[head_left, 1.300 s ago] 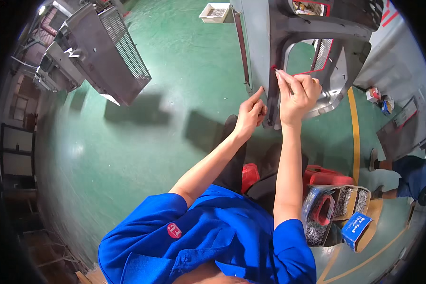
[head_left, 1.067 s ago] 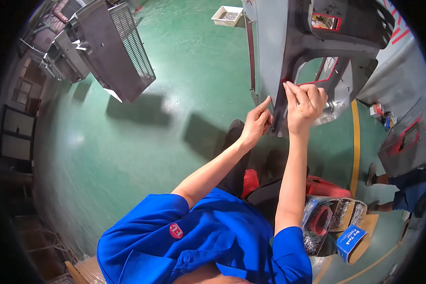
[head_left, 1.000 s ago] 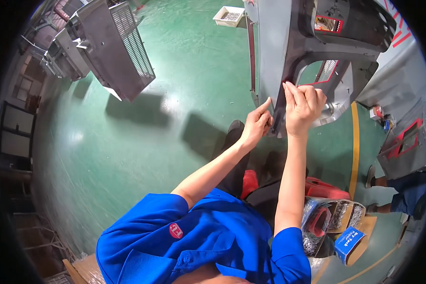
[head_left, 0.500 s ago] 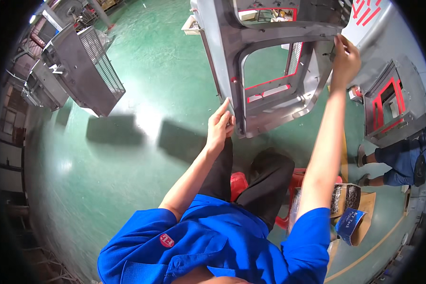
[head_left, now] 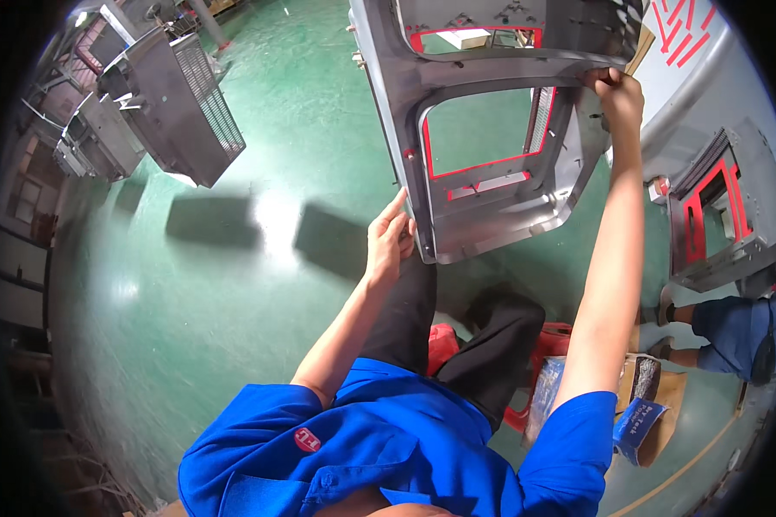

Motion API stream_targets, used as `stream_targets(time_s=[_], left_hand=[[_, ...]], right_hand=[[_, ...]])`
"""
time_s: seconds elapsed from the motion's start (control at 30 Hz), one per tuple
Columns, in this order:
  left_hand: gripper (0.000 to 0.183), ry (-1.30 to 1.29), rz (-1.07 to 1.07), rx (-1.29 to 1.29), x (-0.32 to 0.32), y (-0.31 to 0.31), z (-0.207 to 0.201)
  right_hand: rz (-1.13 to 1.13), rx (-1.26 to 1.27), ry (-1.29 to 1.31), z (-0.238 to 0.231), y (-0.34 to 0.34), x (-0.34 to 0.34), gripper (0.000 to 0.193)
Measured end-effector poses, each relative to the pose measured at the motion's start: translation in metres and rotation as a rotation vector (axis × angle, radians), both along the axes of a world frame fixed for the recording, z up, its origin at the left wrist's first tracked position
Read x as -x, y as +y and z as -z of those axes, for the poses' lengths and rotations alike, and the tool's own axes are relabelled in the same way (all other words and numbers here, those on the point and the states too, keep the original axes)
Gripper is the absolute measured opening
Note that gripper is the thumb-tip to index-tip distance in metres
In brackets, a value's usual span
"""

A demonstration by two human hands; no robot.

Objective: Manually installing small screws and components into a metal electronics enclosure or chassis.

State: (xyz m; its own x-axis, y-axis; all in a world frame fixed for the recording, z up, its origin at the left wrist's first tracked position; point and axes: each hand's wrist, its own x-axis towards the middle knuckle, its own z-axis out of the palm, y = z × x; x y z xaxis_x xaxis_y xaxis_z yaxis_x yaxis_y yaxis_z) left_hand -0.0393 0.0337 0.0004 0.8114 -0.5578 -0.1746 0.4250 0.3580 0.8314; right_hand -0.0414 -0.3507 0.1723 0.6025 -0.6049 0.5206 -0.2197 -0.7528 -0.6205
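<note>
A large grey metal panel [head_left: 489, 233] with window-like openings edged in red stands upright in front of me. My left hand [head_left: 389, 245] is at its lower left edge, index finger stretched up along the metal and the other fingers curled against the rim. At the right end of the panel's middle crossbar, the fingers of my right hand [head_left: 621, 95] are pinched together against the metal. Whatever lies between those fingertips, if anything, is hidden. Small dark studs or clips dot the crossbar and the frame around the openings.
Grey housings with slotted grilles [head_left: 177, 108] hang at the far left. Another red-edged panel [head_left: 716, 207] is at the right, near a person's legs in blue shorts [head_left: 733, 332]. Beside my right leg are a red stool [head_left: 550, 345] and an open blue-and-brown box [head_left: 642, 426].
My right fingers have shifted slightly inward along the crossbar and closed into a tighter pinch. My left hand stays at the panel's left edge. The whole view has shifted a little.
</note>
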Motion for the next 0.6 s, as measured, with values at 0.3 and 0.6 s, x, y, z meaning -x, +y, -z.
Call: stream_targets(time_s=[0.3,0.6], left_hand=[[0.047,0.052,-0.091,0.023,0.016,-0.013,-0.003],[0.047,0.021,-0.158,-0.024,0.019,-0.016,-0.001]], right_hand=[[-0.036,0.08,-0.083,-0.01,0.02,0.019,0.015],[-0.127,-0.036,-0.579,0.007,0.019,0.014,0.013]])
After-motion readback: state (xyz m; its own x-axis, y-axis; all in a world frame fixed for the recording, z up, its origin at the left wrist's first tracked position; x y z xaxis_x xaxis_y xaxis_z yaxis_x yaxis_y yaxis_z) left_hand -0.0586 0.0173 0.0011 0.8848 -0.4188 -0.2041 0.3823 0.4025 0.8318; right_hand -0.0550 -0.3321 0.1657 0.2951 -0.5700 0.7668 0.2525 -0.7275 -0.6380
